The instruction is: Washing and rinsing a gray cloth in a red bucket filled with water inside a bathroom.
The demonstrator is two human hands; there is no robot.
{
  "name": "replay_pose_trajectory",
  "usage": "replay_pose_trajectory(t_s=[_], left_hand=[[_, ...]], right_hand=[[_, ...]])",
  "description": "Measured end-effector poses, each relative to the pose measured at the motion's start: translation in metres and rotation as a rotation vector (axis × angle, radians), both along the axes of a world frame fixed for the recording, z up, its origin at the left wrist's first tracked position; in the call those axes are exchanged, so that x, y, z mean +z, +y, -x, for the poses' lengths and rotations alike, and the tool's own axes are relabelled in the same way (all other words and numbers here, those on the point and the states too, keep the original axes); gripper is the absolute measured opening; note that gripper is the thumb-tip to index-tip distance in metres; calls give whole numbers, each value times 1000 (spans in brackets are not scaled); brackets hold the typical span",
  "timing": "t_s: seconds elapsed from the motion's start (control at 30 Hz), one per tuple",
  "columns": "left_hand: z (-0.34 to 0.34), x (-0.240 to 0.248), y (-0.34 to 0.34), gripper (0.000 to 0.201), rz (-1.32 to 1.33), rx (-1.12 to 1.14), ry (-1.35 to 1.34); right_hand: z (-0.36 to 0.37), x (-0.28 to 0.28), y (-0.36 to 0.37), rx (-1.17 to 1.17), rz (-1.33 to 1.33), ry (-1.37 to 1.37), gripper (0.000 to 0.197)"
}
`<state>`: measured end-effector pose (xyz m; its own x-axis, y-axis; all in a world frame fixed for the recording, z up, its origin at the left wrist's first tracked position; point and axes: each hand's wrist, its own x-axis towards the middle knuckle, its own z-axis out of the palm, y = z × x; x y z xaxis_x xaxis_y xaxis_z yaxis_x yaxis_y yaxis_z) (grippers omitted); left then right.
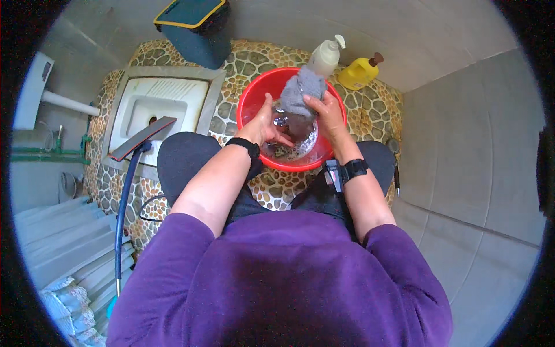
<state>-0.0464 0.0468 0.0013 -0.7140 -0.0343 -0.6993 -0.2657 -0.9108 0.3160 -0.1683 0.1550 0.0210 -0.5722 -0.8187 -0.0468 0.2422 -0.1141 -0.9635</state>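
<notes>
A red basin [246,101] stands on the floor between my knees, with water and some suds in it. Above its far right part, my right hand [330,117] grips a bunched grey cloth [303,90], thumb pressed on the fabric. The cloth looks wet; its exact kind is unclear. My left hand [267,124] hovers over the basin's left side, fingers spread and holding nothing, a little apart from the cloth. Dark bands circle both wrists.
Behind the basin are a white pump bottle [325,58] and a yellow bottle [359,74] with a brown pump. A squat toilet [130,124] lies to the left, a floor squeegee [144,139] across it. Farther back stands a dark bin [202,43]. A tiled wall [462,133] rises on the right.
</notes>
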Motion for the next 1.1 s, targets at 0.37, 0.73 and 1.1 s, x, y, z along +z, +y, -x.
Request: replay_pose_trajectory(t_s=[0.37, 0.73, 1.1], left_hand=[[0, 1, -4, 95, -174, 155, 165], [7, -17, -24, 71, -123, 309, 321], [12, -12, -7, 42, 66, 538, 225]], right_hand=[[-12, 10, -8, -272, -102, 284, 25], [-55, 40, -12, -61, 21, 188, 26], [-43, -13, -48, -183, -632, 1139, 53]])
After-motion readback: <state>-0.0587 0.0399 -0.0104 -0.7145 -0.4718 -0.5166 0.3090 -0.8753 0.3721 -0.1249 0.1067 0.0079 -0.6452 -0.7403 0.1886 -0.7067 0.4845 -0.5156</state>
